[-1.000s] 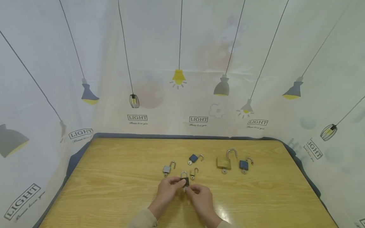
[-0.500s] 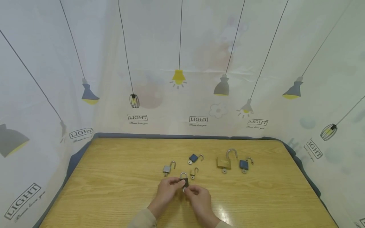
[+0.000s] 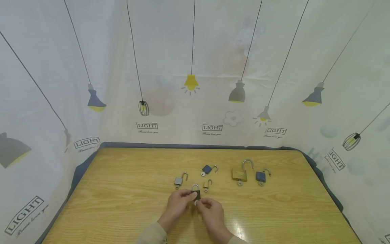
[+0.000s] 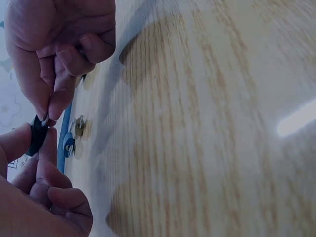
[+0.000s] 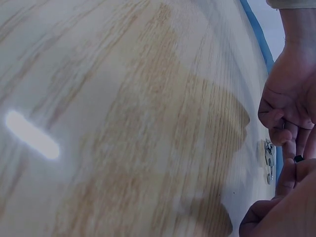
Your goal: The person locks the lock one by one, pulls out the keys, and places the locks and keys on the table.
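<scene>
A small black padlock with a silver shackle is pinched between the thumb and fingers of my left hand, shackle pointing away. Both shackle legs meet its body. At its lower end my right hand pinches a small silver key between thumb and index finger. The left wrist view shows the padlock held above the table, the key's round head at the other hand's fingertips. In the right wrist view the fingers hide most of the padlock.
Beyond the hands, several padlocks with raised shackles and keys lie on the wooden table: a silver one, a small brass one, a blue one, a large brass one and another blue one. A printed curtain surrounds the back.
The black padlock and the right hand with the key have drifted slightly left. Both hands keep their hold, and the other padlocks lie as before.
</scene>
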`<action>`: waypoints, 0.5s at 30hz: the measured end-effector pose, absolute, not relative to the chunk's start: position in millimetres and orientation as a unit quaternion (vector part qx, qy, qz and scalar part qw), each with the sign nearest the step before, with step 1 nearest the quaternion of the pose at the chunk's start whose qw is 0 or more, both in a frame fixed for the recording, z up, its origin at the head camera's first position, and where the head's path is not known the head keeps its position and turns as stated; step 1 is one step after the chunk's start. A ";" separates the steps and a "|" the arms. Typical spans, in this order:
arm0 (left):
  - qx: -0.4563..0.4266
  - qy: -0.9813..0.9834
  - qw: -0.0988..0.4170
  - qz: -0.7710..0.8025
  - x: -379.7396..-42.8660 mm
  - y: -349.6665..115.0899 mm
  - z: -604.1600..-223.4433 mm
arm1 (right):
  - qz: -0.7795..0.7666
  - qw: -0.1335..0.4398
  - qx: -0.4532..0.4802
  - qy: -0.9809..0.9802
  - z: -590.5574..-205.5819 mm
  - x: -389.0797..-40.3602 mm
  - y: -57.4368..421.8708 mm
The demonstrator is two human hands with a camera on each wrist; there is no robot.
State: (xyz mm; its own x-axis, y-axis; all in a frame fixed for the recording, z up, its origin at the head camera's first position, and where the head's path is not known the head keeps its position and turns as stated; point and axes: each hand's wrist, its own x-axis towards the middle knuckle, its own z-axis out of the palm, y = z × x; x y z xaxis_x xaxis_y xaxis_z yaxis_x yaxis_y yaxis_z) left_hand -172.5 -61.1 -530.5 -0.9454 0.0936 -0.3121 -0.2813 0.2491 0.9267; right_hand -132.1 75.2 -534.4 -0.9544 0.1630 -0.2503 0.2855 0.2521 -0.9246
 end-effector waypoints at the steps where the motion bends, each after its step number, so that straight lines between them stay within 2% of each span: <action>1: -0.060 0.776 0.153 0.608 -172.5 -61.1 -530.6 | -0.593 0.052 0.142 0.791 -534.2 -131.9 75.0; 15: -0.083 0.780 0.151 0.601 -173.6 -61.6 -525.8 | -0.591 0.050 0.113 0.797 -532.5 -133.7 73.5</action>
